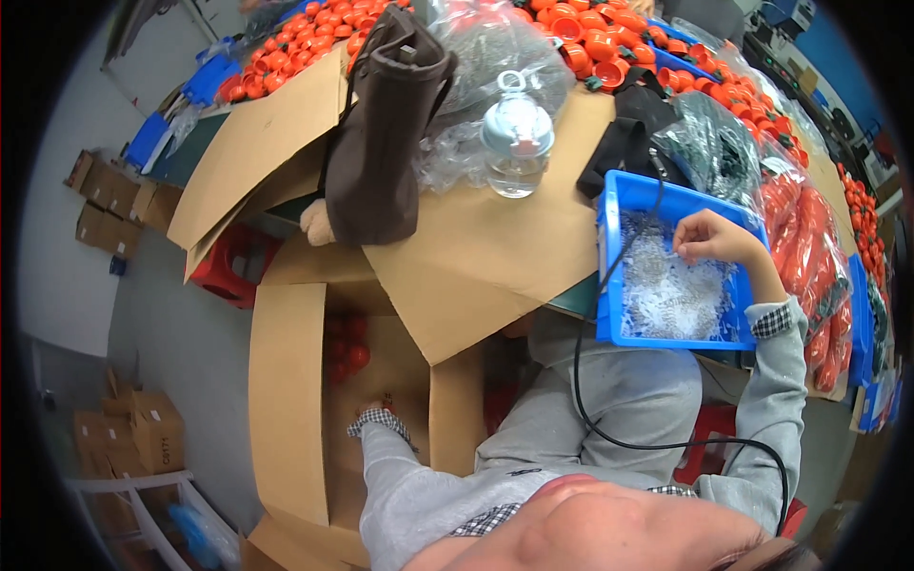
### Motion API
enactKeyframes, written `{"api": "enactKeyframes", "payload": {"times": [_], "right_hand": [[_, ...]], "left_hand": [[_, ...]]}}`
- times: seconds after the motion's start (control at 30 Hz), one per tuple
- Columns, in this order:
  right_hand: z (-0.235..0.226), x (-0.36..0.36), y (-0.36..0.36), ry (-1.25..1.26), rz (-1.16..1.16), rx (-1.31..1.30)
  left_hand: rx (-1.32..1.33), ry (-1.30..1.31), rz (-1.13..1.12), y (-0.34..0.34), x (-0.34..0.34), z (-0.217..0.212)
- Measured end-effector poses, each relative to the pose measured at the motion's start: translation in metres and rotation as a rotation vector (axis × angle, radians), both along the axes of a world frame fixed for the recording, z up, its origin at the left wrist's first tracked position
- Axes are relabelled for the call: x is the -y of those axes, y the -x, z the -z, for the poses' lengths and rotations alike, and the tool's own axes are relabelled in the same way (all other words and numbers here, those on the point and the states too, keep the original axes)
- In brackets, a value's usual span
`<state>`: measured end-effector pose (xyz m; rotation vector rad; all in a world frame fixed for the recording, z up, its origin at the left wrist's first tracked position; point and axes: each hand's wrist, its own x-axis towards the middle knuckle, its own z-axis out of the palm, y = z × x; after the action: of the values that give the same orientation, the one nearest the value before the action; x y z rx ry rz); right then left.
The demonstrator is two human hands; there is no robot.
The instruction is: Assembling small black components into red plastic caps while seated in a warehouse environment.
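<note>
My right hand (706, 236) is over a blue tray (609, 285) on the right side of the table. Its fingers are curled together, and whatever they may hold is too small to make out. Many small white and clear pieces (676, 300) lie loose in the tray. My left arm reaches down into a tall open cardboard box (286, 400) beside my legs. Little of my left hand (374, 406) shows past the checked cuff, and its fingers are hidden. Several shiny red round pieces (348, 354) are inside the box, just beyond that hand.
A flat cardboard sheet (476, 257) covers the table's near edge. On it stand a dark drawstring bag (381, 143) and a clear bottle (517, 143). Orange-red cups (600, 43) are heaped at the back. A black cable (578, 366) hangs from the tray across my lap. Red filled bags (804, 247) lie right.
</note>
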<state>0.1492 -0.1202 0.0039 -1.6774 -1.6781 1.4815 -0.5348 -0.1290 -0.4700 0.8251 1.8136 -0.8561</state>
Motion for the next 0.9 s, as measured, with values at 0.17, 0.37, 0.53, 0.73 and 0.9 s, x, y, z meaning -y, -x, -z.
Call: {"api": "enactKeyframes", "payload": {"times": [0.17, 0.37, 0.53, 0.73, 0.9], "right_hand": [[-0.001, 0.008, 0.001, -0.02, -0.036, 0.005], [0.009, 0.002, -0.016, -0.269, -0.077, 0.134], [0.005, 0.0, -0.012, -0.258, -0.03, 0.238], [0.024, 0.005, -0.023, -0.451, -0.146, 0.473], [0.015, 0.003, -0.003, -0.541, -0.154, 0.449]], "left_hand": [[0.443, -0.547, -1.091, -0.027, -0.012, -0.05], [0.775, -0.739, -0.856, -0.046, -0.015, -0.157], [1.194, -0.639, -0.443, -0.143, 0.009, -0.373], [1.866, -0.741, -0.264, -0.276, -0.009, -0.476], [1.83, -0.524, -0.348, -0.398, -0.051, -0.514]]}}
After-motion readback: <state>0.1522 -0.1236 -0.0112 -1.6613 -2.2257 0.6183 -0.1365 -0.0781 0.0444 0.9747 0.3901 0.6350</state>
